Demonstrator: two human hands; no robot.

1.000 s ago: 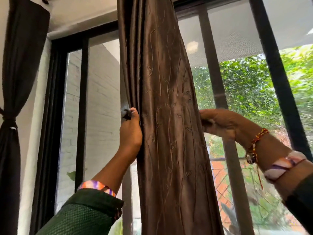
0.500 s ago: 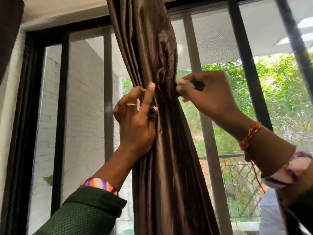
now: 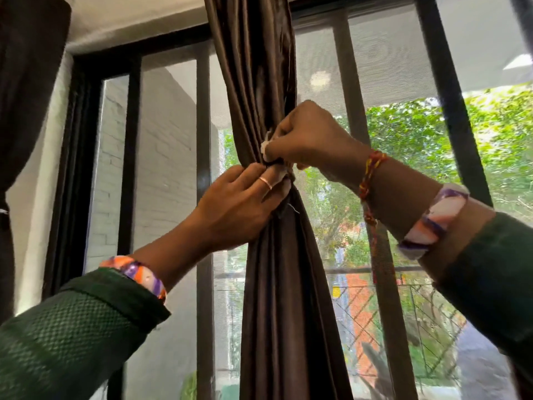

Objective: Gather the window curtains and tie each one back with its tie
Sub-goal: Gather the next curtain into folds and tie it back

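Curtain [image 3: 277, 269] is hanging bunched at frame centre; left hand [image 3: 239, 206] is gripping its gathered waist; right hand [image 3: 308, 137], just above, is pinching the tie [image 3: 266, 145] between curled fingertips.

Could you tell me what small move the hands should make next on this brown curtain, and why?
Probably press the two tie ends together. The brown curtain is already bunched at its waist, the left hand grips the gathered folds and tie there, and the right hand pinches the tie's white-tipped end just above, not yet fastened.
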